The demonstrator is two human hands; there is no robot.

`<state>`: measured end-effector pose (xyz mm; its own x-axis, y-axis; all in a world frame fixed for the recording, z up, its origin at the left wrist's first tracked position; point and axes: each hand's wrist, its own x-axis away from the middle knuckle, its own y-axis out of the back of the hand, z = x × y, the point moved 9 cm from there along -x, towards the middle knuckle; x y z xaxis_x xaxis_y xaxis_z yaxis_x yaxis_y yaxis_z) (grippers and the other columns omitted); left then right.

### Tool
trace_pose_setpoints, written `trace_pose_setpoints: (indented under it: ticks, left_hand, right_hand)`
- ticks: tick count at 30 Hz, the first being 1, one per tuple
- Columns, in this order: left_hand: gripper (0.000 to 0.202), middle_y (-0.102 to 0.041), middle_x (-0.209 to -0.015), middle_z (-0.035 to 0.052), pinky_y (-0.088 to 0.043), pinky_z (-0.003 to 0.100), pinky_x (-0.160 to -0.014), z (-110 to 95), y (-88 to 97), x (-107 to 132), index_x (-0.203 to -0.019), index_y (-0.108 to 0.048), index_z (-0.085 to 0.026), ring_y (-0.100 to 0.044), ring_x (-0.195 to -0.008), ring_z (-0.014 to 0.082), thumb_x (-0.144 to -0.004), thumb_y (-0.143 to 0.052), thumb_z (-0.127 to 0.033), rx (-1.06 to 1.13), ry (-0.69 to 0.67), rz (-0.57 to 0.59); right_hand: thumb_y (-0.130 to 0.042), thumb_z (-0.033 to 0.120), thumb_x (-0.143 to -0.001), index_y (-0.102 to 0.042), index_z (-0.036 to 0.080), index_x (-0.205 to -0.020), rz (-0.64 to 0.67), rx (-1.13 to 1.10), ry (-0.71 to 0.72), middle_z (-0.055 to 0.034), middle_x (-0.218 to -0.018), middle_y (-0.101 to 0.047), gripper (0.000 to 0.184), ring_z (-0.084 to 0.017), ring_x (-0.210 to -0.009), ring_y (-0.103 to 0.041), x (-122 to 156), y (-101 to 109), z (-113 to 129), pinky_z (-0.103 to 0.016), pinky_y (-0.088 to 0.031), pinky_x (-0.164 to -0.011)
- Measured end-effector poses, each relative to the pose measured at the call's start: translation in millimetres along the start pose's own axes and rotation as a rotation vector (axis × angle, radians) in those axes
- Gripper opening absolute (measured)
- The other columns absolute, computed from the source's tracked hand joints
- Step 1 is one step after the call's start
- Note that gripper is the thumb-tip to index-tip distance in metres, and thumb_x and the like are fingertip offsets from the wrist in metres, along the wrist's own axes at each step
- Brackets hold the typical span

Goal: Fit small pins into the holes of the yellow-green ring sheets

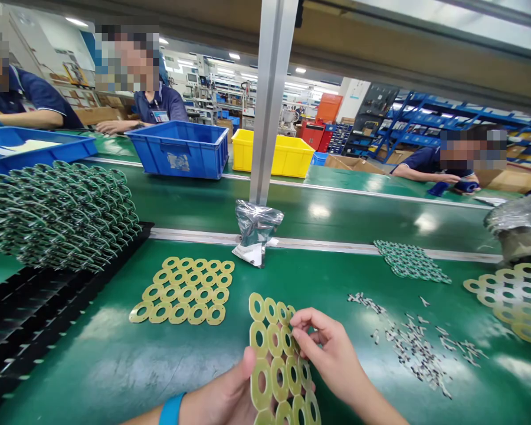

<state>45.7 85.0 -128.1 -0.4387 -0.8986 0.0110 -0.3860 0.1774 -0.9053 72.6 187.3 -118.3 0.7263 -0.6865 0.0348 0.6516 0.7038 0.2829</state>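
My left hand (223, 392), with a blue band at the wrist, grips a yellowish panel of joined rings (260, 353) from its left side. The panel is tilted up above the green table, its lower end cut off by the picture's edge. At its upper right edge, my right hand (330, 351) has thumb and forefinger closed on the panel; any small part between the fingertips is hidden. Another such ring panel (179, 293) lies flat to the left. Many small black-and-white parts (411, 348) are scattered right of my right hand.
Stacked green circuit boards (62, 212) stand in a black rack (39, 301) at left. A silvery bag (256, 227) sits by the metal post (268, 112). Green ring boards (409, 261) and more yellow panels lie right. Blue (181, 150) and yellow bins and co-workers are beyond.
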Motion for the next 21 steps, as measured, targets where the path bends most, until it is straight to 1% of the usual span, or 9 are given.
trace_pose_setpoints:
  ticks: [3, 6, 10, 13, 16, 21]
  left_hand:
    - [0.065, -0.050, -0.125, 0.0055, -0.019, 0.037, -0.105, -2, -2.3, -1, -0.123, -0.045, -0.018, -0.037, -0.122, 0.0230, -0.072, -0.047, -0.059, 0.000, -0.022, 0.017]
    - [0.064, -0.049, -0.126, 0.0045, -0.020, 0.036, -0.105, -1, -1.5, -1, -0.125, -0.042, -0.021, -0.038, -0.122, 0.0216, -0.073, -0.045, -0.058, 0.011, -0.026, 0.018]
    - [0.062, -0.051, -0.124, 0.0050, -0.022, 0.036, -0.104, 4, 2.0, 0, -0.125, -0.042, -0.021, -0.040, -0.120, 0.0224, -0.074, -0.047, -0.056, -0.007, -0.005, 0.015]
    - [0.063, -0.051, -0.125, 0.0061, -0.021, 0.040, -0.103, 6, 6.6, 1, -0.125, -0.041, -0.022, -0.040, -0.119, 0.0248, -0.073, -0.047, -0.056, -0.022, 0.001, -0.013]
    - [0.063, -0.048, -0.127, 0.0065, -0.020, 0.045, -0.102, 5, 9.4, 1, -0.125, -0.041, -0.023, -0.039, -0.120, 0.0272, -0.072, -0.047, -0.058, -0.040, 0.003, -0.045]
    - [0.068, -0.048, -0.127, 0.0086, -0.018, 0.046, -0.102, 4, 8.8, 2, -0.125, -0.041, -0.020, -0.037, -0.121, 0.0292, -0.071, -0.048, -0.060, -0.051, 0.001, -0.046]
  right_hand:
    - [-0.048, 0.021, -0.080, -0.057, 0.019, -0.083, -0.005, 0.103, 0.062, -0.0009, -0.073, -0.053, 0.009, -0.011, -0.061, -0.049, 2, 1, 6, -0.019, -0.043, -0.051]
    - [-0.047, 0.018, -0.081, -0.056, 0.020, -0.085, -0.012, 0.189, 0.131, -0.0009, -0.074, -0.055, 0.011, -0.011, -0.062, -0.050, 3, 0, 11, -0.020, -0.042, -0.054]
    - [-0.046, 0.015, -0.080, -0.056, 0.021, -0.086, -0.024, 0.251, 0.180, -0.0007, -0.074, -0.056, 0.013, -0.011, -0.062, -0.051, 5, -2, 14, -0.021, -0.042, -0.055]
    - [-0.047, 0.016, -0.080, -0.057, 0.021, -0.087, -0.024, 0.255, 0.178, -0.0020, -0.077, -0.058, 0.014, -0.012, -0.064, -0.053, 5, -2, 14, -0.021, -0.043, -0.056]
    - [-0.048, 0.021, -0.081, -0.059, 0.021, -0.087, -0.028, 0.250, 0.143, -0.0037, -0.080, -0.060, 0.013, -0.014, -0.069, -0.056, 5, 3, 13, -0.021, -0.045, -0.055]
    - [-0.051, 0.026, -0.080, -0.062, 0.020, -0.072, -0.037, 0.310, 0.107, -0.0029, -0.070, -0.058, 0.015, -0.013, -0.058, -0.052, 3, 8, 14, -0.021, -0.041, -0.047]
